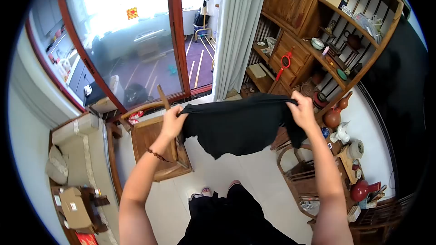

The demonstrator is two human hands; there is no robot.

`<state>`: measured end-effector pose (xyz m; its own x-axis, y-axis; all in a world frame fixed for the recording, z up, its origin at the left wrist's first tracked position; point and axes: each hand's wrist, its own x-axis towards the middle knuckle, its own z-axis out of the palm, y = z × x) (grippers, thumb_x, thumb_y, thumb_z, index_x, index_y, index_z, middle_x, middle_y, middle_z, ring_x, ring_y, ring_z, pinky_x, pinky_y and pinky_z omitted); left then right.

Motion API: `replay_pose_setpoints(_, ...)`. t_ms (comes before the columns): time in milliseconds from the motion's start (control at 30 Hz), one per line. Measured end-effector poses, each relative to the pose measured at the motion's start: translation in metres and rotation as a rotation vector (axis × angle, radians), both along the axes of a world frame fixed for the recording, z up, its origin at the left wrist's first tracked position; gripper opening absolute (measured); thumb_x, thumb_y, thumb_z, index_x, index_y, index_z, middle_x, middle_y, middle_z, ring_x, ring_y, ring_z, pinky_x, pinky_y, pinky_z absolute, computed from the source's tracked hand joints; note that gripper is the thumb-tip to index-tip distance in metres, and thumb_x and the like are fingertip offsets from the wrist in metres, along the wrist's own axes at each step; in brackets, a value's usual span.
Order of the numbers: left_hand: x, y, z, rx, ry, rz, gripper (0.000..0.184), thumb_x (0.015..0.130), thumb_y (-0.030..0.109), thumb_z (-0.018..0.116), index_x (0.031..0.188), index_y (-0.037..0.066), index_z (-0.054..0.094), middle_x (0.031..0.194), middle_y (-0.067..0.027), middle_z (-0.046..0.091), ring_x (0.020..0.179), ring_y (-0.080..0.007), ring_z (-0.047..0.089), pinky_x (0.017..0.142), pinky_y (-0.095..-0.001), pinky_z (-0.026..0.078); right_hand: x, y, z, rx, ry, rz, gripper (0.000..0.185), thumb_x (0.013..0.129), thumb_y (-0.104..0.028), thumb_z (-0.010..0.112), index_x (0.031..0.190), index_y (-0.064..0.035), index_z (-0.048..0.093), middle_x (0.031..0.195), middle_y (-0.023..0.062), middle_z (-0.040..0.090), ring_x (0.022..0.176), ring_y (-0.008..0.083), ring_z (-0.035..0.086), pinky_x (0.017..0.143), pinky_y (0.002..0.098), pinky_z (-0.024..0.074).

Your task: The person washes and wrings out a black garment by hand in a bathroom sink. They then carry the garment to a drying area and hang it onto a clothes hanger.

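A black cloth garment (236, 127) hangs stretched between my two hands in the middle of the view, its lower edge uneven and loose. My left hand (172, 121) is closed on its upper left corner, with a beaded bracelet round the wrist. At the upper right corner, my right hand (302, 110) pinches the fabric, and a narrow part of the cloth droops below it. Both arms reach forward, and the garment is held above the tiled floor.
A wooden chair (159, 143) stands behind my left hand, another chair (295, 174) at right. A sofa (75, 154) with a cardboard box (76, 206) is at left. Wooden shelves (295, 50) and a side table with vases line the right; glass doors (122, 41) and a curtain (236, 31) are ahead.
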<state>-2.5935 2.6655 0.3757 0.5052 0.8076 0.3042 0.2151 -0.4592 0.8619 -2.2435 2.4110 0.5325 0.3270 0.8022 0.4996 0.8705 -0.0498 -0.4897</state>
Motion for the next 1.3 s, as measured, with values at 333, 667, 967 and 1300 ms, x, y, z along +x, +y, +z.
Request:
replay_pose_setpoints(333,0.115,0.129,0.02,0.199,0.496,-0.409,0.016,0.082,0.009,0.068,0.091,-0.001,0.059,0.088,-0.0269,0.065,0.085,-0.0453,0.064,0.074,-0.0484,0.052,0.125,0.185,-0.144,-0.069,-0.105,0.295,0.008,0.078,-0.005,0.064,0.082,0.0016,0.062,0.073,0.0266,0.06,0.071,0.0417,0.065,0.063,0.0476,0.0503)
replay_pose_setpoints(667,0.205,0.24,-0.003,-0.124,0.114,0.045,0.01,0.091,0.008,0.064,0.088,-0.001,0.061,0.074,-0.015,0.066,0.073,-0.0199,0.064,0.071,-0.0339,0.051,0.121,0.367,-0.13,-0.155,0.498,0.555,0.025,0.082,-0.008,0.067,0.073,0.0045,0.048,0.063,0.0194,0.041,0.062,0.0158,0.039,0.056,0.0387,0.0392)
replay_pose_setpoints(967,0.29,0.306,-0.084,-0.615,-0.355,0.032,0.03,0.095,0.005,0.059,0.125,0.005,0.056,0.089,-0.0085,0.068,0.086,-0.0097,0.061,0.075,-0.0254,0.05,0.141,0.508,-0.166,-0.167,0.843,0.435,0.019,0.097,-0.015,0.062,0.095,0.0031,0.064,0.077,0.0149,0.065,0.071,0.0166,0.058,0.07,0.034,0.0485)
replay_pose_setpoints(1300,0.367,0.539,-0.088,-0.499,-0.348,-0.066,0.017,0.094,0.004,0.06,0.111,0.001,0.06,0.085,0.0004,0.06,0.082,-0.0082,0.055,0.073,-0.0242,0.046,0.179,0.713,-0.15,-0.148,0.849,0.295,0.022,0.099,-0.016,0.059,0.1,0.0045,0.067,0.08,0.0041,0.065,0.077,0.0081,0.055,0.071,0.029,0.0476)
